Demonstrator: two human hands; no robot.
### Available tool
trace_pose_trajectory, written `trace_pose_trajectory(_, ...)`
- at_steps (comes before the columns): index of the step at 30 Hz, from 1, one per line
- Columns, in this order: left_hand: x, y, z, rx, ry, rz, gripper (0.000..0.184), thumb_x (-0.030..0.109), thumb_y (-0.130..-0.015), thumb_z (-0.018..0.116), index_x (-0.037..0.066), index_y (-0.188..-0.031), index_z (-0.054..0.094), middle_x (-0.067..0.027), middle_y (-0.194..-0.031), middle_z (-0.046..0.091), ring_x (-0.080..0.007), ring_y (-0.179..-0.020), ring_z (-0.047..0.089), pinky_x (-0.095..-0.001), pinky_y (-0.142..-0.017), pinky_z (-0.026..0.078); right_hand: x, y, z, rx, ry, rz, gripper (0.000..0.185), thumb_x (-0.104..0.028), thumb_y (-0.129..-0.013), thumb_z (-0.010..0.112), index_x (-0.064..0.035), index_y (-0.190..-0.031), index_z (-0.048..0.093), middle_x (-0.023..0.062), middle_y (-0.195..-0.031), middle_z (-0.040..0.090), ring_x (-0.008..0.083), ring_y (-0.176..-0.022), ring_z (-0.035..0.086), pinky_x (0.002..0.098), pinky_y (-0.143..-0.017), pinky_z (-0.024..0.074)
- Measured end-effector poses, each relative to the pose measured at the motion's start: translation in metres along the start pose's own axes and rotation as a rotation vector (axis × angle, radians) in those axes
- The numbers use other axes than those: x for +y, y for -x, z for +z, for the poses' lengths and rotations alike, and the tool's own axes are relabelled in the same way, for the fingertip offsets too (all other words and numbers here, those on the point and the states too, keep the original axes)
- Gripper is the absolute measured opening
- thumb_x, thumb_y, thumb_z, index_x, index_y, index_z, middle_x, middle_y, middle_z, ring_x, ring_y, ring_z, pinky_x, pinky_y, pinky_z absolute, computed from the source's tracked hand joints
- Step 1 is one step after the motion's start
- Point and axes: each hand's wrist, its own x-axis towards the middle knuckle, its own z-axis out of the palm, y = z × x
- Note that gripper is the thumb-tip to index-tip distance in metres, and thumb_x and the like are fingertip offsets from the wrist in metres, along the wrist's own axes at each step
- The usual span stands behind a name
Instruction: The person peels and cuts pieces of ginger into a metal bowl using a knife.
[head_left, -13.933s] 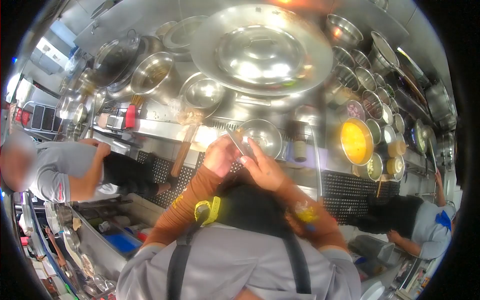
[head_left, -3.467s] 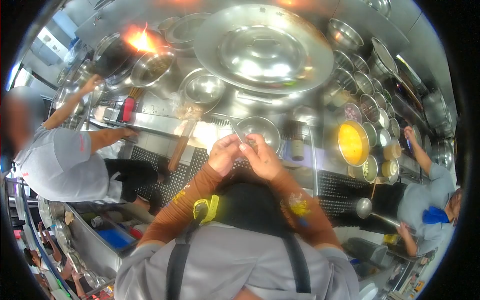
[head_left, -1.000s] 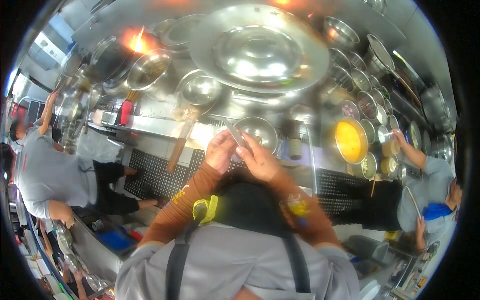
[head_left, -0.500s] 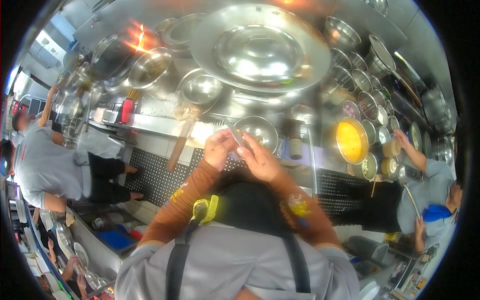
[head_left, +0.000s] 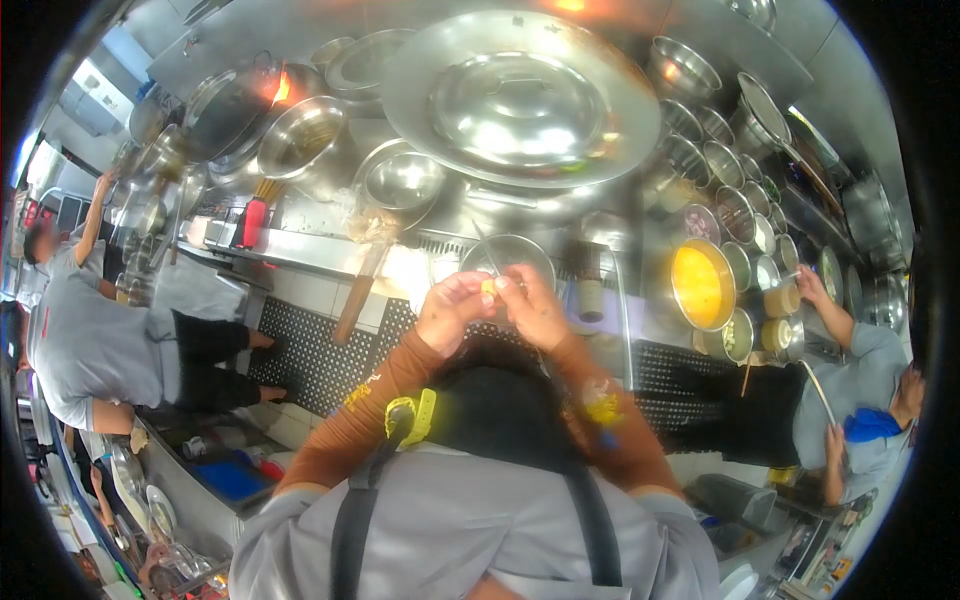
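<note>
My left hand (head_left: 450, 317) is closed in a pinch, with a small yellow-orange piece (head_left: 489, 286) at its fingertips. My right hand (head_left: 533, 308) meets it from the other side, fingers bent around the lower end of a knife, whose handle is hidden. Away from me points the narrow knife blade (head_left: 486, 246), rising from between the fingers. Just beyond both hands stands a steel bowl (head_left: 535, 262), partly covered by them; its contents are hard to make out.
A large domed wok lid (head_left: 520, 110) lies ahead. A wooden-handled tool (head_left: 360, 295) juts over the counter's left edge. On the right are a bowl of yellow liquid (head_left: 700, 285) and several steel bowls. Flame (head_left: 282, 87) burns far left. Co-workers stand on both sides.
The knife blade has turned more upright and moved slightly away from me. My fingertips have come together around the yellow-orange piece, which now shows clearly. The flame at left is smaller.
</note>
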Motion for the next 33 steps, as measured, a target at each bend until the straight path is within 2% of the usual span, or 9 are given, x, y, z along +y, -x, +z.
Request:
trace_pose_trajectory(1, -0.002, -0.003, -0.003, 0.041, 0.089, 0.001, 0.023, 0.000, -0.091, 0.061, 0.001, -0.114, 0.059, -0.0105, -0.108, 0.066, -0.0193, -0.097, 0.064, -0.0324, -0.084, 0.054, -0.005, -0.002, -0.001, 0.016, 0.027, 0.010, 0.052, -0.044, -0.098, 0.052, -0.0015, -0.127, 0.047, 0.0226, -0.100, 0.069, 0.0277, -0.093, 0.069, 0.0363, -0.080, 0.0523)
trace_pose_trajectory(2, -0.004, -0.009, -0.009, 0.080, 0.177, 0.002, 0.021, 0.000, -0.090, 0.062, 0.003, -0.111, 0.059, -0.0096, -0.107, 0.066, -0.0193, -0.098, 0.064, -0.0330, -0.083, 0.054, -0.011, 0.004, -0.005, -0.028, 0.024, 0.080, 0.053, -0.043, -0.098, 0.052, -0.0021, -0.131, 0.046, 0.0244, -0.104, 0.068, 0.0317, -0.095, 0.069, 0.0384, -0.082, 0.0521)
trace_pose_trajectory(3, -0.005, -0.013, -0.011, 0.117, 0.265, -0.001, 0.020, -0.001, -0.090, 0.063, 0.004, -0.108, 0.059, -0.0087, -0.106, 0.066, -0.0193, -0.098, 0.064, -0.0337, -0.083, 0.055, -0.009, 0.004, -0.001, -0.022, 0.057, 0.017, 0.053, -0.043, -0.098, 0.051, -0.0025, -0.133, 0.046, 0.0250, -0.104, 0.068, 0.0333, -0.096, 0.068, 0.0392, -0.084, 0.0518)
trace_pose_trajectory(5, -0.006, -0.017, -0.016, 0.146, 0.264, -0.006, 0.020, -0.001, -0.090, 0.063, 0.004, -0.108, 0.058, -0.0094, -0.105, 0.066, -0.0209, -0.097, 0.065, -0.0350, -0.083, 0.055, -0.003, 0.008, 0.007, -0.002, 0.124, -0.104, 0.055, -0.042, -0.098, 0.051, -0.0033, -0.137, 0.044, 0.0263, -0.105, 0.067, 0.0366, -0.098, 0.068, 0.0408, -0.086, 0.0513)
trace_pose_trajectory(6, -0.005, -0.019, -0.018, 0.160, 0.261, -0.008, 0.020, -0.001, -0.090, 0.062, 0.004, -0.108, 0.057, -0.0097, -0.104, 0.066, -0.0218, -0.097, 0.065, -0.0357, -0.084, 0.055, -0.008, 0.011, 0.009, -0.038, 0.126, -0.123, 0.058, -0.042, -0.098, 0.051, -0.0046, -0.141, 0.041, 0.0286, -0.105, 0.066, 0.0418, -0.101, 0.065, 0.0437, -0.090, 0.0495)
trace_pose_trajectory(12, -0.007, -0.023, -0.024, 0.160, 0.257, -0.023, 0.020, -0.001, -0.090, 0.063, 0.003, -0.108, 0.055, -0.0125, -0.104, 0.065, -0.0242, -0.095, 0.066, -0.0377, -0.084, 0.055, -0.007, 0.011, 0.014, -0.021, 0.193, -0.219, 0.062, -0.044, -0.098, 0.051, -0.0039, -0.144, 0.040, 0.0315, -0.110, 0.064, 0.0438, -0.106, 0.063, 0.0444, -0.093, 0.0479)
trace_pose_trajectory(21, -0.004, -0.021, -0.025, 0.141, 0.254, -0.046, 0.016, 0.000, -0.091, 0.062, 0.004, -0.106, 0.056, -0.0117, -0.103, 0.066, -0.0241, -0.094, 0.066, -0.0381, -0.083, 0.055, -0.017, 0.013, 0.012, -0.108, 0.115, -0.083, 0.060, -0.043, -0.098, 0.051, -0.0042, -0.144, 0.039, 0.0300, -0.110, 0.065, 0.0420, -0.107, 0.063, 0.0428, -0.093, 0.0484)
trace_pose_trajectory(30, -0.011, -0.018, -0.025, 0.133, 0.259, -0.039, 0.018, 0.002, -0.090, 0.062, 0.005, -0.108, 0.058, -0.0119, -0.103, 0.067, -0.0244, -0.094, 0.066, -0.0383, -0.083, 0.054, -0.010, 0.010, 0.013, -0.093, 0.044, -0.107, 0.049, -0.039, -0.098, 0.053, -0.0069, -0.134, 0.043, 0.0275, -0.111, 0.064, 0.0409, -0.105, 0.064, 0.0443, -0.090, 0.0490)
trace_pose_trajectory(33, -0.005, -0.016, -0.024, 0.093, 0.237, -0.087, 0.017, 0.003, -0.090, 0.062, 0.005, -0.107, 0.058, -0.0121, -0.103, 0.067, -0.0241, -0.095, 0.066, -0.0377, -0.083, 0.054, -0.009, 0.010, 0.013, -0.093, 0.036, -0.107, 0.049, -0.039, -0.098, 0.053, -0.0063, -0.134, 0.044, 0.0254, -0.107, 0.065, 0.0358, -0.100, 0.066, 0.0418, -0.086, 0.0504)
